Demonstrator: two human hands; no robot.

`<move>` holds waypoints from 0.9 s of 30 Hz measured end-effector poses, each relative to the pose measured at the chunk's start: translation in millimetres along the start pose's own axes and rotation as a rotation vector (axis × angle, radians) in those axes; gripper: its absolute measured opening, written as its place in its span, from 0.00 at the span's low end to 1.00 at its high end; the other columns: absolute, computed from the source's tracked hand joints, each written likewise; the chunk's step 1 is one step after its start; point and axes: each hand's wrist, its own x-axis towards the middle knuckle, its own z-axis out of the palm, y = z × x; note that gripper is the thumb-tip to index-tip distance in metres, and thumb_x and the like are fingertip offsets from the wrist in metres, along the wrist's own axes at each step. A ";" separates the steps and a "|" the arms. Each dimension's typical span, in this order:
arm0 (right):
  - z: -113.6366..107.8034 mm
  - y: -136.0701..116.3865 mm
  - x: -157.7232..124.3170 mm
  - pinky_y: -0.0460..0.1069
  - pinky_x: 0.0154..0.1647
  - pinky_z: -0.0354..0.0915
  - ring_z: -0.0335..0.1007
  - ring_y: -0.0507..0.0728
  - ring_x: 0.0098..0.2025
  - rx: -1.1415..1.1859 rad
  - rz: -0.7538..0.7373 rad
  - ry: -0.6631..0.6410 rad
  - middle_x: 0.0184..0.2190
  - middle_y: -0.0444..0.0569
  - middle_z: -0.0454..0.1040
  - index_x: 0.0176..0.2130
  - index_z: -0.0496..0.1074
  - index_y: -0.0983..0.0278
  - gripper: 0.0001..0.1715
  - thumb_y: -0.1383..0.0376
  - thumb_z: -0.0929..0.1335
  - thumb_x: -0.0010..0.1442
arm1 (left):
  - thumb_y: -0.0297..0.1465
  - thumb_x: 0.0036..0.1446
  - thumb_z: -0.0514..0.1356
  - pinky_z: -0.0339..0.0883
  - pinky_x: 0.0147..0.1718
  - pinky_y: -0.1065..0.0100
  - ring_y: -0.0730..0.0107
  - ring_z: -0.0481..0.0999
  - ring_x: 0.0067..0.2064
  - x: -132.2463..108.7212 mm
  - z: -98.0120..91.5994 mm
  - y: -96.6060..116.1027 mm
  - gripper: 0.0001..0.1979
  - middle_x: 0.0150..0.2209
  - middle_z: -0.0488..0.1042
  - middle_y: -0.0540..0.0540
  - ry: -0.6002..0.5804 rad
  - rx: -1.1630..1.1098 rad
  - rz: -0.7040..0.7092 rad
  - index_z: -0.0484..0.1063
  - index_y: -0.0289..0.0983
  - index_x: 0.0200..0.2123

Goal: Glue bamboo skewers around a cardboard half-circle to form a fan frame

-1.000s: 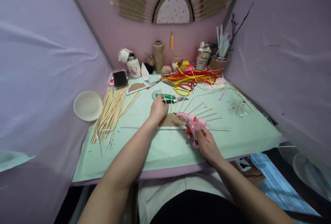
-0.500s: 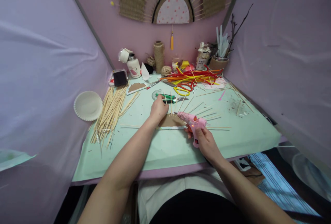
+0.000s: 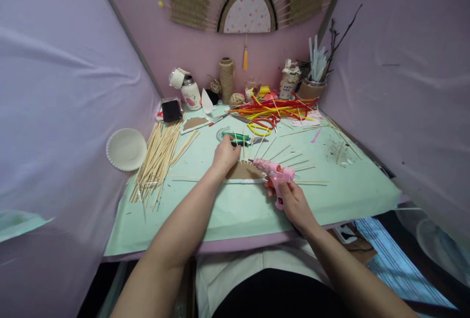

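My right hand (image 3: 293,203) grips a pink hot glue gun (image 3: 273,173) whose nozzle points left onto a brown half-round cardboard piece (image 3: 244,172) lying on the mint green table (image 3: 235,205). Thin wooden skewers (image 3: 282,154) fan out from the cardboard's curved edge. My left hand (image 3: 224,154) rests on the cardboard's left side with fingers curled, pinching a skewer at its upper edge.
A loose pile of skewers (image 3: 157,156) lies at left beside a white paper plate (image 3: 126,149). Green-handled scissors (image 3: 240,137), yellow-and-red scissors (image 3: 261,126), coloured pipe cleaners (image 3: 273,107), twine spools (image 3: 226,78), a bottle (image 3: 191,93) and a pen cup (image 3: 311,88) crowd the back.
Almost nothing differs; the glue gun and both hands stay at the cardboard, and the view has shifted very slightly.
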 end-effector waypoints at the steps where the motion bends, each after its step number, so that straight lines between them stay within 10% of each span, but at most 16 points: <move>1: 0.0 -0.1 -0.1 0.47 0.21 0.62 0.67 0.55 0.26 0.006 0.001 0.000 0.26 0.50 0.74 0.37 0.75 0.64 0.37 0.35 0.61 0.59 | 0.31 0.59 0.58 0.68 0.43 0.61 0.57 0.78 0.43 -0.6 -2.4 0.8 0.14 0.34 0.78 0.44 0.002 -0.005 -0.006 0.65 0.38 0.50; 7: 0.1 -0.3 -0.9 0.47 0.20 0.59 0.65 0.54 0.26 0.039 0.020 -0.013 0.26 0.50 0.73 0.39 0.75 0.65 0.38 0.35 0.61 0.59 | 0.31 0.58 0.58 0.68 0.40 0.62 0.59 0.78 0.40 1.2 -21.5 -8.1 0.12 0.32 0.77 0.47 -0.001 0.045 0.015 0.67 0.39 0.46; 15: 0.2 0.0 -1.5 0.47 0.20 0.59 0.62 0.53 0.24 0.043 0.032 -0.002 0.26 0.49 0.73 0.38 0.75 0.65 0.38 0.34 0.62 0.58 | 0.29 0.46 0.67 0.67 0.37 0.66 0.64 0.75 0.38 2.9 -38.5 -23.7 0.13 0.37 0.77 0.48 -0.288 0.087 0.240 0.72 0.40 0.38; 27: 0.2 0.0 -0.9 0.47 0.21 0.61 0.63 0.53 0.24 0.043 0.010 0.000 0.25 0.48 0.71 0.35 0.73 0.64 0.38 0.33 0.63 0.57 | 0.25 0.53 0.62 0.70 0.42 0.63 0.69 0.73 0.40 22.2 -20.7 -32.7 0.09 0.53 0.69 0.42 -0.290 -0.168 0.561 0.77 0.38 0.39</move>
